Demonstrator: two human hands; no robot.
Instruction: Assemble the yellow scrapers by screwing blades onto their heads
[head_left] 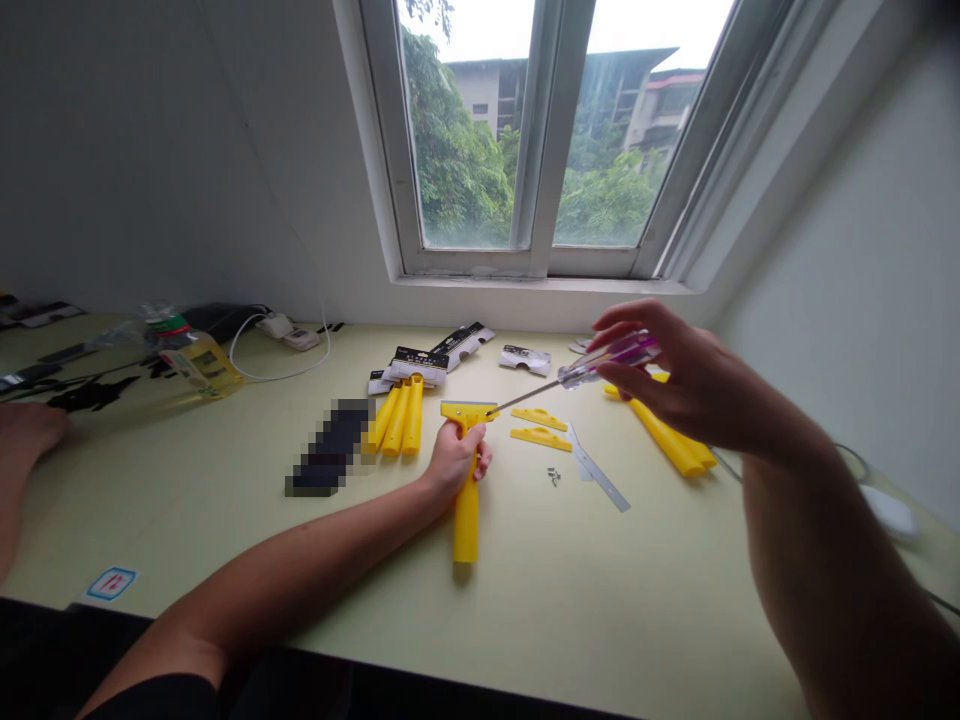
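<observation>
My left hand [455, 455] is closed around the neck of a yellow scraper [466, 520], whose head with a metal blade points away from me. In my right hand [675, 375] is a screwdriver [611, 358] with a clear and purple handle. Its tip meets the right end of the scraper head, and the shaft slants down to the left. Just right of the scraper lie two yellow clamp strips [540, 439], a few small screws [553, 475] and flat metal blades [602, 480].
Yellow handles [394, 420] and printed cards [420, 365] lie behind on the left, more yellow handles [675, 440] on the right. A pixelated dark object [330, 450] is left of centre. A bottle of yellow liquid [196, 360] and another person's arm [26, 440] are far left.
</observation>
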